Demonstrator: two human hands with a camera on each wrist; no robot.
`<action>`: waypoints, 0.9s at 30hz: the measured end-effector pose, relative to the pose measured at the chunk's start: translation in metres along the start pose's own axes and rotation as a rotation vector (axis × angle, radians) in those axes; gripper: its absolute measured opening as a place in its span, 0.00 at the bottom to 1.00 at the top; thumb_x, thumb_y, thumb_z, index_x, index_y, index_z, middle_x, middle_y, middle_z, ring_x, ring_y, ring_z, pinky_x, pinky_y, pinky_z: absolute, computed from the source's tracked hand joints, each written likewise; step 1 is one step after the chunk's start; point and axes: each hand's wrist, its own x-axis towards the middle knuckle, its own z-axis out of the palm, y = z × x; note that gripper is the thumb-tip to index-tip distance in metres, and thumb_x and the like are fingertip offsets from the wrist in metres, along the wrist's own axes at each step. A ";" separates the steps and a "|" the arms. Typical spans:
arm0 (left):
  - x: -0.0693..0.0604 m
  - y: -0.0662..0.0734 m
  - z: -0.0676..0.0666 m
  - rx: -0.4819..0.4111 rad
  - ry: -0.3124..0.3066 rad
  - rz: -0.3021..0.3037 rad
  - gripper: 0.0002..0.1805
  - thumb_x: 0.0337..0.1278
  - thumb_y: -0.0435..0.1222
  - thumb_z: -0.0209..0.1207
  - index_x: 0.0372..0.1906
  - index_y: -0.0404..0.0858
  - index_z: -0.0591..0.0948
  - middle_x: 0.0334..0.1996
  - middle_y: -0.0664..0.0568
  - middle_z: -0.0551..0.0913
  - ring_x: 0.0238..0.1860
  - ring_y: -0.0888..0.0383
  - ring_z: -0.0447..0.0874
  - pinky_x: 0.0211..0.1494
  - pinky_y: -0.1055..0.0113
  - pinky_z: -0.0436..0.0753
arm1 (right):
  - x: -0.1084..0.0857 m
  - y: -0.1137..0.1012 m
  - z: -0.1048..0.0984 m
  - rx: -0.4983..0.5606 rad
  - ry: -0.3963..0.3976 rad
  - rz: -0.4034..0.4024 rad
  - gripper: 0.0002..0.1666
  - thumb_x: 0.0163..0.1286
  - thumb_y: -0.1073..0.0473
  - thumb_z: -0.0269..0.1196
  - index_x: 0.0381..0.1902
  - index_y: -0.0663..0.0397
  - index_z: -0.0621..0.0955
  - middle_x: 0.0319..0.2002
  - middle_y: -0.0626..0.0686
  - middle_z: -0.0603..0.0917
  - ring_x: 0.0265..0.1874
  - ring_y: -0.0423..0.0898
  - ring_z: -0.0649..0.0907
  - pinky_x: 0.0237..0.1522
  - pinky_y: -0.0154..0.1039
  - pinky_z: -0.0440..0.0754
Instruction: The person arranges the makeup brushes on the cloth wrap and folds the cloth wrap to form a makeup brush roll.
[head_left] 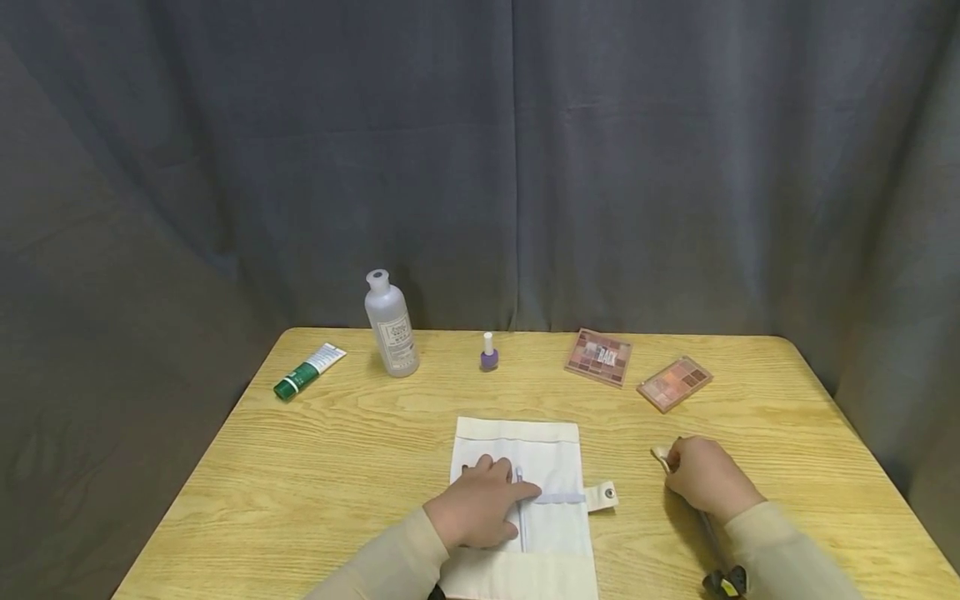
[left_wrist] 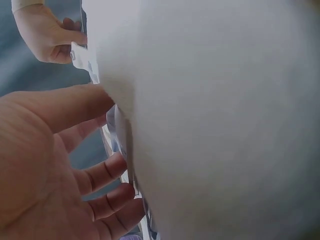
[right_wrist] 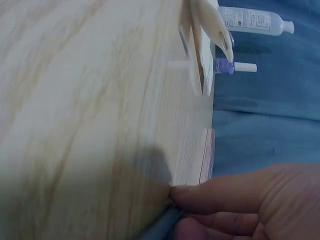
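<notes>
One white cloth case (head_left: pixel 558 531) lies flat on the table (head_left: pixel 322 475); the left hand (head_left: pixel 483 504) rests on it, fingers spread; well apart, the right hand (head_left: pixel 707 477) pinches a slender object (head_left: pixel 661 457). Its tip is pale.

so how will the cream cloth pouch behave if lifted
The cream cloth pouch is probably floppy, being fabric. Its snap tab may dangle, since it juts from the side. The slim pale stick lying on it could slide if tilted.
</notes>
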 end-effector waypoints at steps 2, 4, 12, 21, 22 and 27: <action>0.000 0.000 0.001 -0.005 -0.008 -0.006 0.32 0.54 0.41 0.67 0.66 0.62 0.77 0.44 0.55 0.74 0.39 0.59 0.61 0.38 0.68 0.66 | 0.001 -0.002 0.001 -0.001 -0.008 0.006 0.11 0.56 0.72 0.64 0.37 0.74 0.81 0.30 0.56 0.83 0.26 0.47 0.78 0.29 0.43 0.81; 0.000 0.000 0.001 -0.006 -0.013 -0.013 0.32 0.55 0.41 0.67 0.67 0.62 0.77 0.44 0.55 0.74 0.39 0.58 0.61 0.38 0.68 0.65 | 0.002 -0.005 0.002 -0.003 -0.011 0.008 0.10 0.55 0.72 0.64 0.37 0.73 0.81 0.30 0.55 0.83 0.25 0.47 0.78 0.29 0.43 0.80; 0.000 0.002 0.000 -0.009 -0.014 -0.023 0.32 0.56 0.42 0.68 0.67 0.61 0.77 0.43 0.56 0.72 0.39 0.58 0.60 0.38 0.69 0.65 | 0.004 -0.023 -0.007 0.075 -0.007 -0.059 0.29 0.60 0.64 0.64 0.57 0.76 0.74 0.23 0.51 0.78 0.17 0.43 0.75 0.19 0.38 0.74; -0.001 0.003 0.002 0.052 0.001 -0.008 0.32 0.56 0.43 0.68 0.68 0.60 0.77 0.43 0.55 0.73 0.40 0.59 0.60 0.40 0.69 0.65 | 0.015 -0.065 -0.028 0.212 0.057 -0.235 0.37 0.62 0.66 0.61 0.70 0.66 0.68 0.31 0.52 0.78 0.20 0.43 0.73 0.21 0.38 0.72; -0.001 0.003 0.002 0.064 0.007 -0.003 0.32 0.56 0.43 0.68 0.68 0.60 0.77 0.43 0.55 0.73 0.40 0.59 0.60 0.40 0.69 0.66 | 0.017 -0.070 -0.028 0.234 0.067 -0.259 0.37 0.62 0.67 0.61 0.70 0.66 0.69 0.33 0.52 0.79 0.22 0.43 0.74 0.23 0.38 0.73; -0.001 0.003 0.004 0.093 0.025 0.013 0.32 0.55 0.42 0.68 0.67 0.60 0.77 0.44 0.57 0.73 0.40 0.60 0.61 0.41 0.70 0.66 | 0.033 -0.084 -0.023 0.367 0.108 -0.309 0.35 0.64 0.68 0.61 0.70 0.62 0.68 0.40 0.54 0.80 0.33 0.46 0.80 0.33 0.40 0.79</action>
